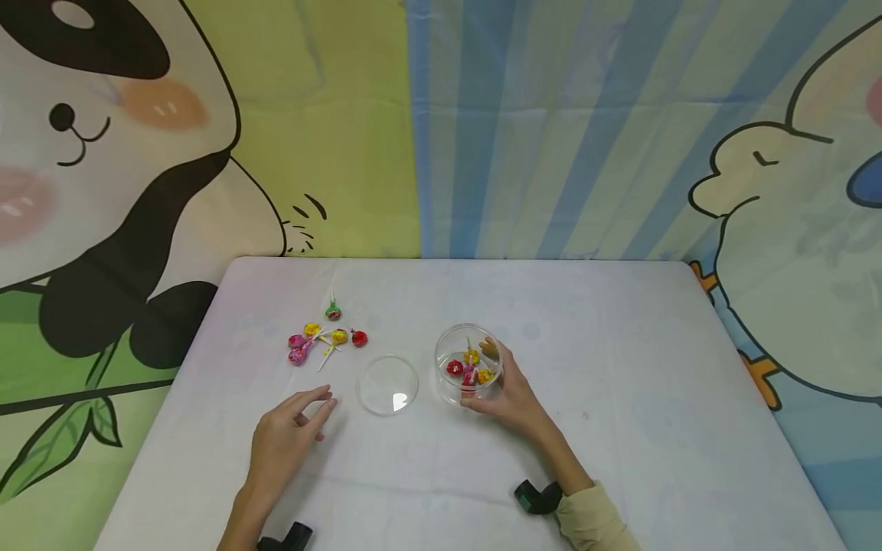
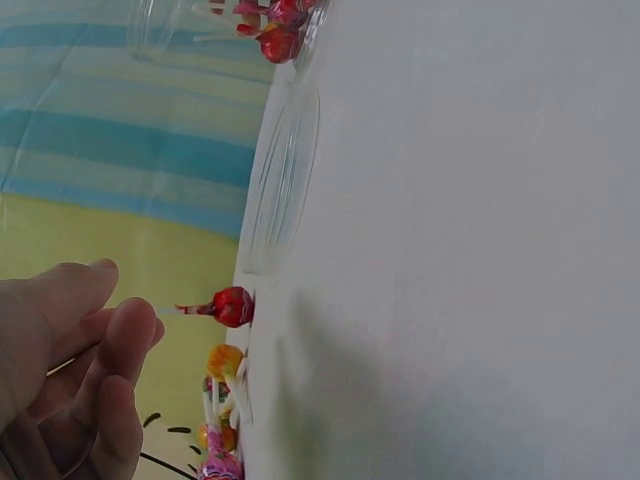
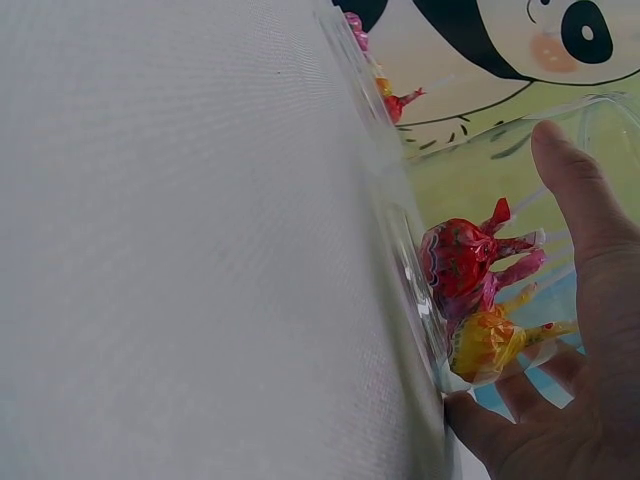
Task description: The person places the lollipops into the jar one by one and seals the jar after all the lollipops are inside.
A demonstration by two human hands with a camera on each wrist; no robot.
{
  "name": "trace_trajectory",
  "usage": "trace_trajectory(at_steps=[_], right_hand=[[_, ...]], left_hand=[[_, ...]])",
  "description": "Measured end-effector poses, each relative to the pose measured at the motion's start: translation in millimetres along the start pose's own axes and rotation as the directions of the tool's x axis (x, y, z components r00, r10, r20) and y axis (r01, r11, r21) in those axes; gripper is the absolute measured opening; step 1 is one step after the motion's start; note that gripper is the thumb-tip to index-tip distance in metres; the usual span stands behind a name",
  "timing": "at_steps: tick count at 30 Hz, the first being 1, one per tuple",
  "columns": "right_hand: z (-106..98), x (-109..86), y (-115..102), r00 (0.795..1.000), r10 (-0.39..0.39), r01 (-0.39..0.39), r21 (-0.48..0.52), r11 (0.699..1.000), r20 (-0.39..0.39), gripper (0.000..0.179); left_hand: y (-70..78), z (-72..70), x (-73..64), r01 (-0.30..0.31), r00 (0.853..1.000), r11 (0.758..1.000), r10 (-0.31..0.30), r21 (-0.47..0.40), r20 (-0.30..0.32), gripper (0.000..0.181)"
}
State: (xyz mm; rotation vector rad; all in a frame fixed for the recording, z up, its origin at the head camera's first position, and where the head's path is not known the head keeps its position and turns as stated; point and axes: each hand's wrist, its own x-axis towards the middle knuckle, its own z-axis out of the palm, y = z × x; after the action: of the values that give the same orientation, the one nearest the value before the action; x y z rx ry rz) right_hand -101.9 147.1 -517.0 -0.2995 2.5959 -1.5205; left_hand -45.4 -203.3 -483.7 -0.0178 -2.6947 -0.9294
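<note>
My right hand (image 1: pixel 513 394) grips a clear plastic jar (image 1: pixel 443 387) from its right side, thumb and fingers around the wall. Several wrapped lollipops stand in the jar, among them a red lollipop (image 3: pixel 456 258) and a yellow lollipop (image 3: pixel 485 345). Left of the jar lies a clear round lid (image 1: pixel 387 386), flat on the table. My left hand (image 1: pixel 285 432) hovers left of the lid with loosely bent fingers and holds nothing. Beyond it lie loose lollipops: a green one (image 1: pixel 334 312), a red one (image 1: pixel 359 338), and several pink and yellow ones (image 1: pixel 298 356).
A white-covered table (image 1: pixel 620 367) carries everything. Behind it hangs a cartoon-print cloth (image 1: pixel 358 153). Black devices (image 1: pixel 539 497) are at both wrists.
</note>
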Motion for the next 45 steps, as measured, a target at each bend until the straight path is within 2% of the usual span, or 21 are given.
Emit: trace_trajectory(at_steps=[4, 11, 14, 18, 22, 35, 40, 45], right_hand=[[-1, -0.1, -1, 1.0, -0.003, 0.003, 0.001, 1.0, 0.0, 0.106], [-1, 0.3, -2, 1.0, 0.012, -0.012, 0.012, 1.0, -0.001, 0.106], [0, 0.3, 0, 1.0, 0.016, -0.016, 0.024, 1.0, 0.002, 0.105], [1, -0.6, -3, 1.0, 0.02, -0.021, 0.036, 0.999, 0.01, 0.103], [1, -0.7, -4, 1.0, 0.025, -0.026, 0.036, 0.999, 0.009, 0.104], [2, 0.4, 1, 0.999, 0.045, -0.045, 0.007, 0.999, 0.0, 0.105], [3, 0.7, 0, 0.999, 0.053, -0.053, -0.001, 0.999, -0.001, 0.106], [1, 0.1, 0, 0.999, 0.04, -0.04, -0.003, 0.999, -0.007, 0.106]], left_hand=[[-8.8, -4.5, 20.1, -0.003, 1.0, 0.999, 0.003, 0.036, -0.012, 0.029], [-28.9, -1.1, 83.7, -0.029, 0.998, 0.993, 0.035, 0.114, -0.055, 0.028], [-33.9, 6.8, 105.8, -0.032, 0.999, 0.988, 0.036, 0.152, -0.023, 0.028], [-35.2, 16.9, 121.6, -0.004, 0.998, 0.985, -0.008, 0.173, 0.069, 0.03], [-35.6, 23.0, 126.6, 0.015, 0.993, 0.983, -0.036, 0.181, 0.111, 0.03], [-43.2, 26.3, 126.0, 0.044, 0.988, 0.984, -0.069, 0.171, 0.138, 0.026], [-39.4, 19.4, 120.6, 0.055, 0.989, 0.988, -0.074, 0.146, 0.127, 0.025], [-33.9, 0.3, 107.7, 0.044, 0.997, 0.989, -0.052, 0.142, 0.053, 0.025]])
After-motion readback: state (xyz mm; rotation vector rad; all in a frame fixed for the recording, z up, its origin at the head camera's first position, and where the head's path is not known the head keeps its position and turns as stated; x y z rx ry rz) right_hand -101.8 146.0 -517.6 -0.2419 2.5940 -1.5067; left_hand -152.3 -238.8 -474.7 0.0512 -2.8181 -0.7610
